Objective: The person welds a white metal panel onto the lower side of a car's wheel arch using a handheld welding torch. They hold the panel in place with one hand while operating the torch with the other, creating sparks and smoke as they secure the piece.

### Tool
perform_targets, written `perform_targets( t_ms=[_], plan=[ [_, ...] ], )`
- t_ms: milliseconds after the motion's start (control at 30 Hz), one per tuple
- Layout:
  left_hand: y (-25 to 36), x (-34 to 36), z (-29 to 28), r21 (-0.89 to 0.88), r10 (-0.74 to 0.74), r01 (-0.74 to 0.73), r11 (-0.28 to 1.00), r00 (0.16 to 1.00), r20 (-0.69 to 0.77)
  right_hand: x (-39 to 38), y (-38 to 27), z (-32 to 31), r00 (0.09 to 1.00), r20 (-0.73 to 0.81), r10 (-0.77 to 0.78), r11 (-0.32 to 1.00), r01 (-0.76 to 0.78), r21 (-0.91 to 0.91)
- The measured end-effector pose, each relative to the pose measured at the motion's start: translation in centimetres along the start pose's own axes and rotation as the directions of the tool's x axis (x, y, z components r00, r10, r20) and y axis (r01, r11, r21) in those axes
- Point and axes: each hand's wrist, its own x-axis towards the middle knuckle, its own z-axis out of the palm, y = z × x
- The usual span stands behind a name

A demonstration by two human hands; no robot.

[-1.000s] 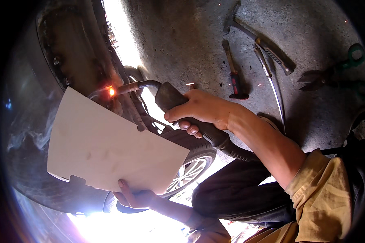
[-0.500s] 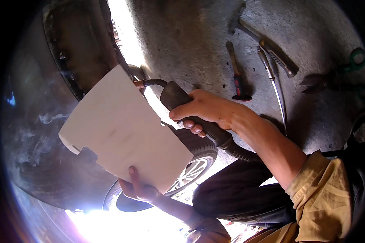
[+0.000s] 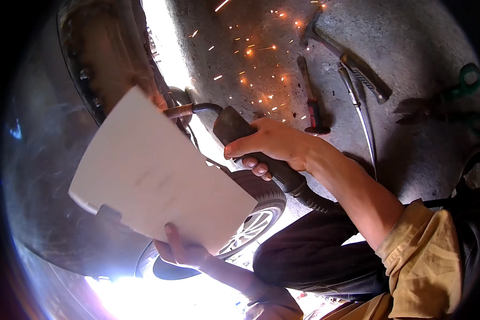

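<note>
My right hand (image 3: 280, 145) is wrapped round the black handle of a welding torch (image 3: 230, 128). The torch's bent neck and copper-coloured nozzle (image 3: 180, 111) reach left to a rusty, scorched strip (image 3: 114, 58) on a car body (image 3: 42, 176). In front of that spot my left hand (image 3: 184, 250) grips a pale, flat welding shield (image 3: 154, 176) by its lower edge, thumb on the near face. The nozzle's tip is hidden behind the shield's upper corner.
Orange sparks (image 3: 261, 98) fly over the concrete floor (image 3: 240, 32). On it lie a hammer (image 3: 360, 69), a smaller red-and-black hammer (image 3: 313, 104), a long thin metal rod with a handle (image 3: 357, 101) and green-handled snips (image 3: 461, 88). A car wheel (image 3: 256, 224) stands behind the shield.
Sparks have appeared across the floor, and the smoke by the car body has thinned. The shield has shifted slightly left, showing more of the nozzle. My right hand has barely moved.
</note>
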Motion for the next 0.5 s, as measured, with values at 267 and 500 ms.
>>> perform_targets(
  t_ms=[267,500],
  plan=[
    [-1.8,1.2,-2.1,-0.030,0.069,-0.073,0.997,0.991,-0.116,0.2,0.4,-0.2,1.000,0.004,0.003,0.999,-0.003,0.046],
    [-2.3,1.3,-2.4,-0.031,0.088,-0.093,0.995,0.987,-0.133,0.4,0.5,-0.2,1.000,0.021,0.008,0.998,-0.009,0.056]
  ],
)
